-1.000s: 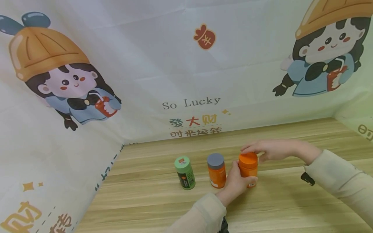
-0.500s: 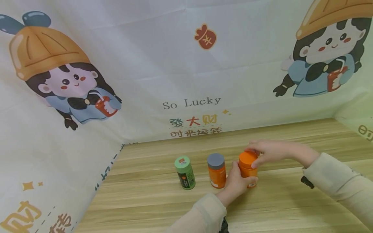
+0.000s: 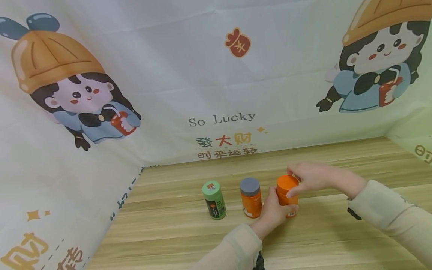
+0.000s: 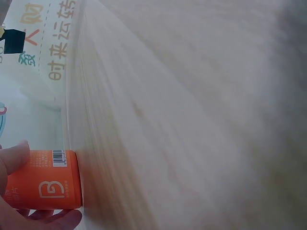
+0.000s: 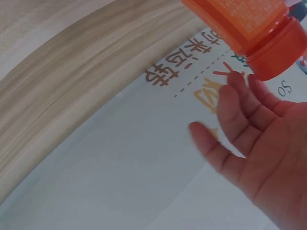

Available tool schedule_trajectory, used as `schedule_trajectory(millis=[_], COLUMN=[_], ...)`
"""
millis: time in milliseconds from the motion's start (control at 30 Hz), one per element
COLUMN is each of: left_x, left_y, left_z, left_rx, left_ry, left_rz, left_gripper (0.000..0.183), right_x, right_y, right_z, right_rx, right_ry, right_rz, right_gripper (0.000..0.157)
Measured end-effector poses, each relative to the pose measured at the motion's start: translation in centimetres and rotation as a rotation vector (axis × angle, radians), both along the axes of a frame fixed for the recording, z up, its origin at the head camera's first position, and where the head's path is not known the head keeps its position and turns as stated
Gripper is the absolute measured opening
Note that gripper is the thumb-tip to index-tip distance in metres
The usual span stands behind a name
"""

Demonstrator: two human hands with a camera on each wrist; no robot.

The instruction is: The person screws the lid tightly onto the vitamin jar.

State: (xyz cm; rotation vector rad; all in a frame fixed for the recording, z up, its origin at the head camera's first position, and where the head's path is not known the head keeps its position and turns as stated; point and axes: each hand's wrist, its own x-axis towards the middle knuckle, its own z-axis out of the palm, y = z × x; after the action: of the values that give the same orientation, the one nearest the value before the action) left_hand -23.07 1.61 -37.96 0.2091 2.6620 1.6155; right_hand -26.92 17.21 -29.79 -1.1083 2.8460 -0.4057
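Note:
Three jars stand upright on the wooden table. My left hand (image 3: 275,210) grips the body of the rightmost orange jar (image 3: 292,200), thumb in front and fingers around its far side. In the left wrist view the orange jar (image 4: 48,179) shows a white logo and a barcode. My right hand (image 3: 312,177) is at its orange lid (image 3: 287,182), thumb on the front edge and fingers behind. In the right wrist view several fingers of the right hand (image 5: 273,139) are spread beside the lid (image 5: 280,50); the thumb is hidden there.
Left of the held jar stands an orange jar with a grey lid (image 3: 251,198), close to my left hand. Farther left is a green jar (image 3: 214,200) with a black label. A printed white cloth (image 3: 168,93) rises behind the table (image 3: 162,225) and along its sides.
My right hand has shifted around the lid: its fingers have drawn back rightward along the far edge, while the thumb has come round to the front. The left hand and the jars have stayed put.

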Motion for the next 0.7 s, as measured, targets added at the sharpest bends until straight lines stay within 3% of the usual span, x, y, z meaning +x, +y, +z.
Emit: schedule_trajectory(millis=[133, 200, 333, 500, 700], left_x=[-0.1, -0.1, -0.1, 0.0, 0.0], left_y=[0.1, 0.1, 0.1, 0.1, 0.1], left_z=[0.0, 0.0, 0.0, 0.1, 0.2], left_rx=[-0.001, -0.004, -0.001, -0.006, -0.013], left_ry=[-0.010, -0.012, -0.012, -0.011, -0.015], left_rz=[0.006, 0.010, 0.014, 0.017, 0.017], left_gripper=[0.053, 0.054, 0.054, 0.054, 0.053], right_x=[0.2, 0.1, -0.1, -0.5, -0.7], right_y=[0.2, 0.5, 1.1, 1.5, 1.6], right_z=[0.6, 0.8, 1.0, 1.0, 0.8], right_rx=[0.014, -0.005, -0.046, -0.056, -0.060], right_ry=[-0.090, -0.136, -0.183, -0.083, -0.003], right_rz=[-0.042, -0.030, 0.074, 0.242, 0.278], right_gripper=[0.091, 0.096, 0.076, 0.047, 0.042])
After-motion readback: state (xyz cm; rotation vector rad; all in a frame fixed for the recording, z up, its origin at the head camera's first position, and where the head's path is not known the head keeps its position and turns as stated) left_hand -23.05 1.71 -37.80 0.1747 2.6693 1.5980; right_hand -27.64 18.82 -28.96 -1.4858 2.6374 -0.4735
